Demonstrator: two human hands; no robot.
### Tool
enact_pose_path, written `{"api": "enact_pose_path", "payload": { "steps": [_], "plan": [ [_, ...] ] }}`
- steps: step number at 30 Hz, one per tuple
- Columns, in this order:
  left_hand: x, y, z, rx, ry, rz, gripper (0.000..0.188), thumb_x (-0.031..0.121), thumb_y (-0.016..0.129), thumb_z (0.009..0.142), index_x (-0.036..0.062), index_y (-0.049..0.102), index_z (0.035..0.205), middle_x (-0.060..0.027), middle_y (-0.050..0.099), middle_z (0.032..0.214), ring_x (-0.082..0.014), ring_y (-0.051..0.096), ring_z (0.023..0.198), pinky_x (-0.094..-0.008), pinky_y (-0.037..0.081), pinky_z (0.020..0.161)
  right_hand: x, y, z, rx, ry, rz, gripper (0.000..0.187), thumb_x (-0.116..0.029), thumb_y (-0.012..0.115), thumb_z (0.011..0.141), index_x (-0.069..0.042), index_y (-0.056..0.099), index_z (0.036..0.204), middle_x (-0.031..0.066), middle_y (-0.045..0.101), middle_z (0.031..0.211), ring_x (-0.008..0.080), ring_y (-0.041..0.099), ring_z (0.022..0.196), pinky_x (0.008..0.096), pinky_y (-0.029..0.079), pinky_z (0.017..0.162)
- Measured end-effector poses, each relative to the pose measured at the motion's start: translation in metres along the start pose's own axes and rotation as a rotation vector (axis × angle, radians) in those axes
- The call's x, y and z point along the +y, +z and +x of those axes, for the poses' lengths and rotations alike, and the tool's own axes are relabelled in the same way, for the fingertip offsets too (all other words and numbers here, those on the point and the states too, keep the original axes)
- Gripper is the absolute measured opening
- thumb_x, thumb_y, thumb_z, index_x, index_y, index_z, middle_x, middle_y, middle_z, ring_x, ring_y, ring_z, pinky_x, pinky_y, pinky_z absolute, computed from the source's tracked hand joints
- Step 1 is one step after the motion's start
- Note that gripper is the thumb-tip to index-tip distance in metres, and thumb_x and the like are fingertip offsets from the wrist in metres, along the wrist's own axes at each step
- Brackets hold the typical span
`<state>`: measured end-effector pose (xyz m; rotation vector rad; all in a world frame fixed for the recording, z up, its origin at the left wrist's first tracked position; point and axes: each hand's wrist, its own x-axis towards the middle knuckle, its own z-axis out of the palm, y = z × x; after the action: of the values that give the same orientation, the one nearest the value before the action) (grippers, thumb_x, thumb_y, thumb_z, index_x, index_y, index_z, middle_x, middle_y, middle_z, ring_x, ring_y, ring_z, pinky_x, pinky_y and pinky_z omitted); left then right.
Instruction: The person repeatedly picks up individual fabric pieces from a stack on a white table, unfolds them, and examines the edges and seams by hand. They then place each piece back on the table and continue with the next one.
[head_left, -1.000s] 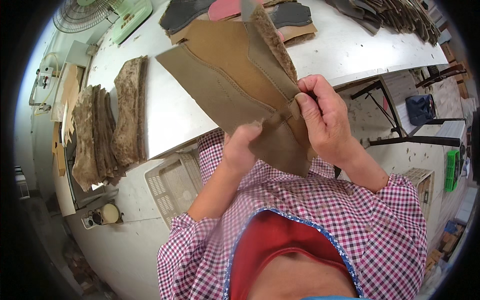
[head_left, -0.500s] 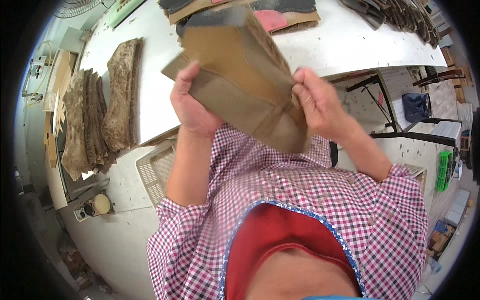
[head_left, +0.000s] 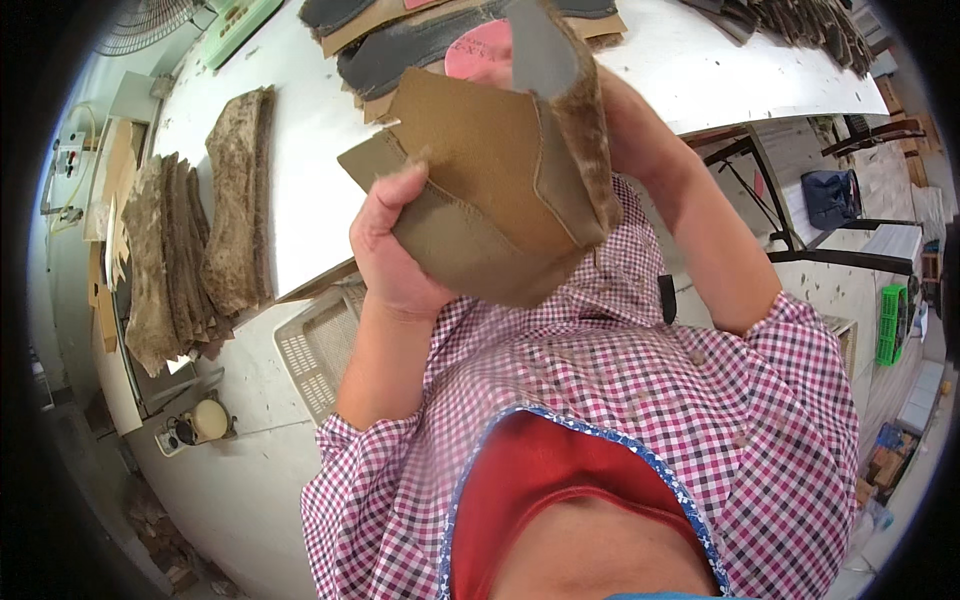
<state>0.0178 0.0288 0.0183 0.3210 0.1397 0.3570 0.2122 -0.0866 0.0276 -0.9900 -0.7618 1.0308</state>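
My left hand (head_left: pixel 400 245) grips the near left side of a stitched fur-lined boot upper (head_left: pixel 470 150), thumb on its face and fingers underneath. Tan and olive-brown panels make up the outer side. Brown fur shows along its right edge, and a grey flap stands at the top. Behind that furry edge is my right hand (head_left: pixel 632 125); its fingers are hidden by the upper, so their grip does not show. Just beyond the upper, a pink piece (head_left: pixel 470 48) rests on dark grey and tan pieces (head_left: pixel 400 60) on the white table (head_left: pixel 310 190).
Furry brown strips (head_left: pixel 165 260) are stacked at the table's left edge, with another furry pile (head_left: pixel 238 195) beside them. More dark furry pieces (head_left: pixel 820 30) lie at the far right. A beige plastic basket (head_left: pixel 315 345) sits below the table; a green crate (head_left: pixel 889 325) is at right.
The boot upper has turned, bringing its furry right edge and grey flap into clearer view. My right hand has moved from its right corner up and behind it. My left hand keeps its hold.
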Motion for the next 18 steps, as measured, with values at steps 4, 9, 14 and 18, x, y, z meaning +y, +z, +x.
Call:
{"api": "enact_pose_path", "payload": {
  "steps": [4,9,14,18],
  "plan": [
    [0.003,0.000,-0.009,0.024,0.049,0.066,0.042,0.016,0.049,0.087,-0.0072,0.055,0.121,-0.0197,0.061,0.120,-0.0324,0.060,0.109,-0.0457,0.046,0.099,0.027,-0.027,0.015,-0.347,-0.002,0.311,0.048,-0.034,0.059,0.094,0.002,0.055,0.125,0.0087,0.062,0.118,0.0159,0.058,0.112,0.0329,0.046,0.097],
    [0.002,0.000,-0.014,0.025,0.058,0.068,0.042,0.016,0.051,0.084,-0.0067,0.057,0.118,-0.0192,0.062,0.119,-0.0320,0.060,0.108,-0.0440,0.046,0.099,0.004,-0.030,-0.010,0.136,0.076,0.101,0.038,-0.019,0.070,0.086,0.003,0.062,0.115,0.0141,0.067,0.108,0.0166,0.067,0.092,0.0312,0.056,0.079],
    [-0.016,-0.013,-0.013,-0.023,0.003,-0.105,0.042,0.017,0.051,0.085,-0.0054,0.057,0.119,-0.0182,0.062,0.119,-0.0320,0.060,0.109,-0.0445,0.046,0.099,0.051,-0.006,0.003,0.151,0.192,-0.095,0.025,-0.022,0.067,0.089,0.002,0.071,0.095,0.0034,0.069,0.083,0.0080,0.060,0.071,0.0246,0.051,0.065],
    [-0.016,-0.002,-0.012,0.032,0.006,-0.091,0.042,0.019,0.048,0.088,-0.0039,0.055,0.122,-0.0173,0.061,0.122,-0.0323,0.059,0.111,-0.0457,0.045,0.100,0.055,-0.011,0.003,0.192,0.241,-0.301,0.032,-0.026,0.068,0.089,0.004,0.067,0.100,0.0069,0.068,0.088,0.0110,0.060,0.076,0.0267,0.051,0.069]
  ]
}}
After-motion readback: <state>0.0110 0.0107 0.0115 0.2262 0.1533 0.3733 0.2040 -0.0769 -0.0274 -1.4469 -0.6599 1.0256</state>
